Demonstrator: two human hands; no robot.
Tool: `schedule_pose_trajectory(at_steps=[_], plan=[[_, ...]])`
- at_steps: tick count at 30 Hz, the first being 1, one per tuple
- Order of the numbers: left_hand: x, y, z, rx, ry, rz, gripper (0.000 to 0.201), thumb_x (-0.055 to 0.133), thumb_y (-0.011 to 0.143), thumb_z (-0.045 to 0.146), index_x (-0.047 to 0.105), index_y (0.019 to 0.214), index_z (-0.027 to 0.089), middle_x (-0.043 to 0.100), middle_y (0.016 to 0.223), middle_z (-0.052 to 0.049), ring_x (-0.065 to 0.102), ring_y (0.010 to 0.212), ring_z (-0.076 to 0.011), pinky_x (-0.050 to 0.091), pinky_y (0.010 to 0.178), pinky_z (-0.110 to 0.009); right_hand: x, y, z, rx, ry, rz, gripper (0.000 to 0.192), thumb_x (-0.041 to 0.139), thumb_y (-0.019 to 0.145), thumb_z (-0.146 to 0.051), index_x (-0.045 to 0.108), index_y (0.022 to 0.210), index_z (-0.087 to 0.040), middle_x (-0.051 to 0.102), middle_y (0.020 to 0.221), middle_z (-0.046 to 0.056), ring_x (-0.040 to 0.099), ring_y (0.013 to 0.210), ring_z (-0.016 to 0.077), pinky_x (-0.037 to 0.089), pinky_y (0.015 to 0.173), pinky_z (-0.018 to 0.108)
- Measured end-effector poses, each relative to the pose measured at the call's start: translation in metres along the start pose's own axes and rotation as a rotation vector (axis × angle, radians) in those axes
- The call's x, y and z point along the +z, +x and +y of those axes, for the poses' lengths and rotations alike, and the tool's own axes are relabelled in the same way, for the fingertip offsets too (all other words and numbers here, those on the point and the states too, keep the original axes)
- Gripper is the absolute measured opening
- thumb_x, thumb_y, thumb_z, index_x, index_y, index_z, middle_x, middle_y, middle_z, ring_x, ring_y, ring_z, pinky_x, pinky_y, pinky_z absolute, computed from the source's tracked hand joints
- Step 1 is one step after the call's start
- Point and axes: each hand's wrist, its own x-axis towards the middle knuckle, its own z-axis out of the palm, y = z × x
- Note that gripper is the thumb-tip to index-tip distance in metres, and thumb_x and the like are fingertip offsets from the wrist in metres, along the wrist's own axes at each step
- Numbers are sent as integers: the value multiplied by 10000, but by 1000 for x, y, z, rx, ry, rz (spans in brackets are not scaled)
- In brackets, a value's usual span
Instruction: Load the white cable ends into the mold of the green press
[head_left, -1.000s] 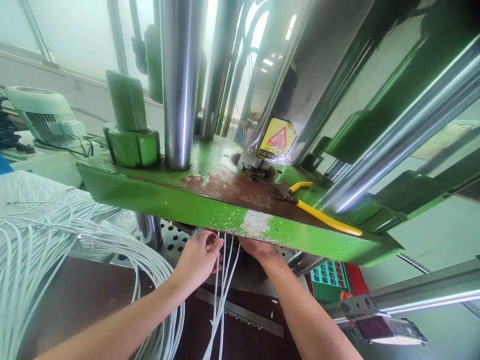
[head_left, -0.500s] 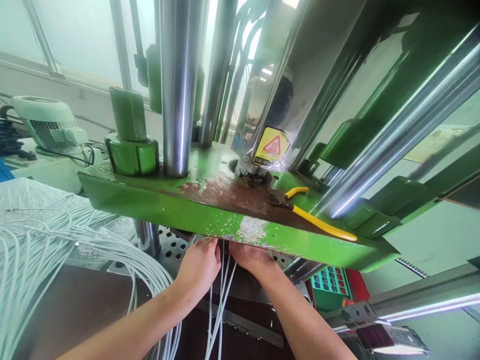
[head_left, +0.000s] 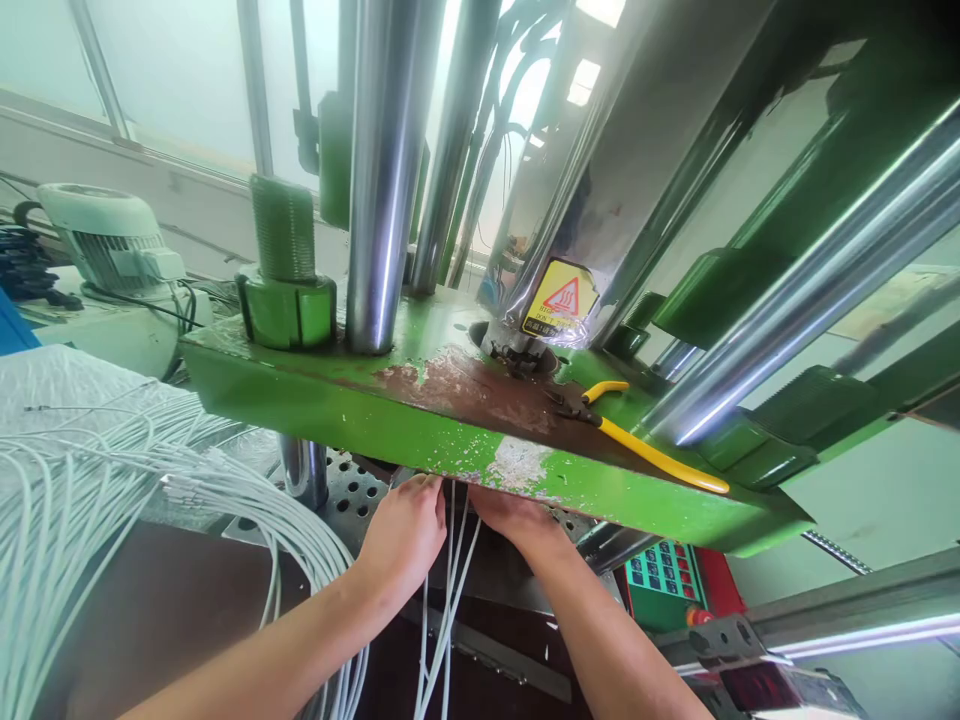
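White cables hang between left hand and right hand; fingers hidden, grip unclear.

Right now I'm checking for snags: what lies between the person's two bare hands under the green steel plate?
In the head view, a few thin white cables hang down between the left hand and right hand, below the green steel plate.

Both forearms are bare up to the near edge of the view — no sleeve, no glove, no watch. The left hand and right hand wear no rings that can be seen.
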Motion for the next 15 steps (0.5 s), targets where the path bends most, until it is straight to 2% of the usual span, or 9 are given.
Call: schedule_pose_trajectory(at_steps=[6,11,15], plan=[[5,-1,-3,21,18,14,232,433,818,34,620,811,171,699,771,-47,671,697,-206,507,652,-313,-1,-5,-5,-24,-25,11,371,404,882,-14,693,1041,-184,742,876,68,690,810,229,547,815,349],[2,0,-4,33,53,57,236,427,841,52,627,801,169,693,741,-44,656,638,-197,495,589,-306,8,-8,-9,5,-35,22,327,445,870,-28,708,992,-180,737,843,75,685,824,239,551,815,353],[-5,0,8,91,115,117,229,426,881,143,652,853,155,692,806,-99,643,793,-278,496,742,-414,17,-16,-4,71,-29,15,295,467,880,-68,709,991,-196,732,828,71,688,809,243,543,825,375]])
